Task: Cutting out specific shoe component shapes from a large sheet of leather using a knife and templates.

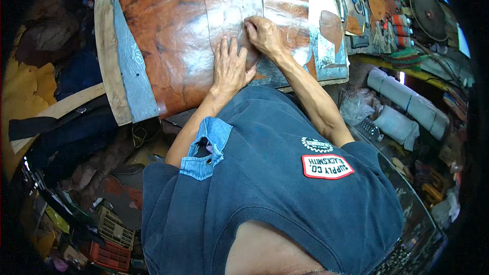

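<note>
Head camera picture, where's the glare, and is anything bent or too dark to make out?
In the head view, glare whitens the brown leather sheet just left of the left hand and right hand; the fisheye bows the wooden table edge; the rim of the picture falls to black, so the clutter at the corners is hard to read.

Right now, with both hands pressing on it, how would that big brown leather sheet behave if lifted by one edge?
The brown leather sheet would probably flop and drape, since it lies flat over the workbench. Its glossy sheen suggests a somewhat slippery face. The left hand and right hand press it, hinting it could slide.
</note>
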Motion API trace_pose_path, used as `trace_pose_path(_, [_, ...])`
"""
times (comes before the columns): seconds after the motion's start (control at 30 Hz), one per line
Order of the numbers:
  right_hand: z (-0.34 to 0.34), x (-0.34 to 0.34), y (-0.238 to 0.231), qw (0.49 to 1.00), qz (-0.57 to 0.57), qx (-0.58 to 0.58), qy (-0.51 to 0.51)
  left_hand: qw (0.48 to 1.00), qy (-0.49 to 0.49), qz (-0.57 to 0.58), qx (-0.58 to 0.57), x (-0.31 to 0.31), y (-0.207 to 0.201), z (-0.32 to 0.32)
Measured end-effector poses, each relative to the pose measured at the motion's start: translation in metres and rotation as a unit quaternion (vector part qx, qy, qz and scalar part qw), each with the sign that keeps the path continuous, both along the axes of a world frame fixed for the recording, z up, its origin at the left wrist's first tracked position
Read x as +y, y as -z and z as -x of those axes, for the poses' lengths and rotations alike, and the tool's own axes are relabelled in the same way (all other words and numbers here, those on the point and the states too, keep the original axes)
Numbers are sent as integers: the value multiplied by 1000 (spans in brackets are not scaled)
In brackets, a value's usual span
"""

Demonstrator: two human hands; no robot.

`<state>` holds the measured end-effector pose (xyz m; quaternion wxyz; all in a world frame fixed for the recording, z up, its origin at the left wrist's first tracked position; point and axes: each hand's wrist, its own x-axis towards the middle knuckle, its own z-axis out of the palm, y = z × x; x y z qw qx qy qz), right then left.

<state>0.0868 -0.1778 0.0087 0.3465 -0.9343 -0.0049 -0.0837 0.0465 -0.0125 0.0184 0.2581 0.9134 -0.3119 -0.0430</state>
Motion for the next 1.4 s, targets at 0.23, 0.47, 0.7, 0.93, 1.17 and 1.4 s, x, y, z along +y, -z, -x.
trace_pose_path(0.23, [12,-8,-18,978,-131,4,165,999,-42,-27,-22,-17,-7,-9])
trace_pose_path(0.47, [3,-24,-15,898,-366,53,237,995,-42,-83,-26,-29,-10,-16])
trace_pose_path(0.7, [-1,-17,-27,873,-424,82,225,997,-31,-66,-32,-21,-8,-17])
trace_pose_path(0.93, [18,-1,-48,961,-212,98,145,908,-180,301,230,46,32,-62])
trace_pose_path(1.17, [13,18,-8,999,-7,21,40,843,-210,403,289,51,47,-62])
trace_pose_path(1.4, [19,14,-9,997,26,78,-2,838,-199,410,299,52,50,-63])
